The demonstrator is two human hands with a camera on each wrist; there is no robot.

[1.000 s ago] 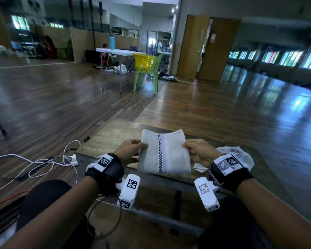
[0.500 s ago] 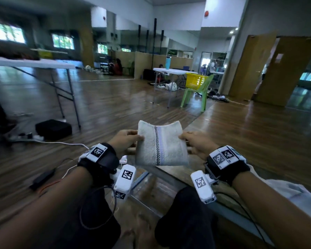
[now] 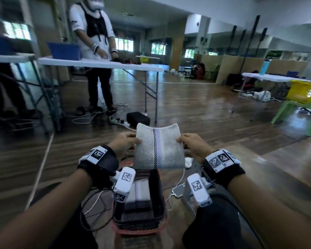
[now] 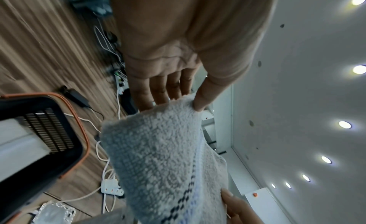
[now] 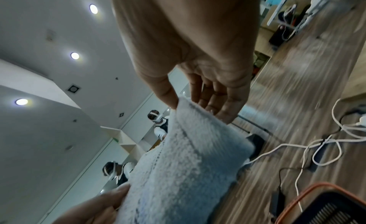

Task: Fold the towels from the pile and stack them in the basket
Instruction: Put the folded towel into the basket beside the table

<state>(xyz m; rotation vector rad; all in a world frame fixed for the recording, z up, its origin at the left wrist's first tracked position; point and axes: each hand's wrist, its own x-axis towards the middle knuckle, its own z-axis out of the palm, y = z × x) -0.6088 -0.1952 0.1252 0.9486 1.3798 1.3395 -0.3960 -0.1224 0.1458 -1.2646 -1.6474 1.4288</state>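
So the person is holding one small folded white terry towel with a dark checkered stripe (image 3: 159, 147) up in the air by its two side edges. The left hand (image 3: 123, 143) is pinching the left edge, thumb on the near face and fingers behind it, and the right hand (image 3: 191, 144) is doing the same on the right edge. Both wrist views are showing that thumb-against-fingers pinch pretty clearly.

The towel is hanging just above and a bit beyond the far end of the black slatted plastic basket with the orange rim (image 3: 155, 198), which is sitting on the wooden floor between the person's knees. It isn't touching the basket.

Step-wise I'd say the folding of this one is finished and it's the carrying-to-the-basket part. The next move is calling for lowering it flat into the basket and squaring it over what's already in there before letting go, so the fold isn't springing open.

Counting: one towel in hand, one basket, two hands. Inside the basket there's something pale (image 3: 141, 193) lying flat, probably already-folded towels, but it's blurry and half behind the wrist camera, so I can't tell how many. The pile isn't showing in any view.
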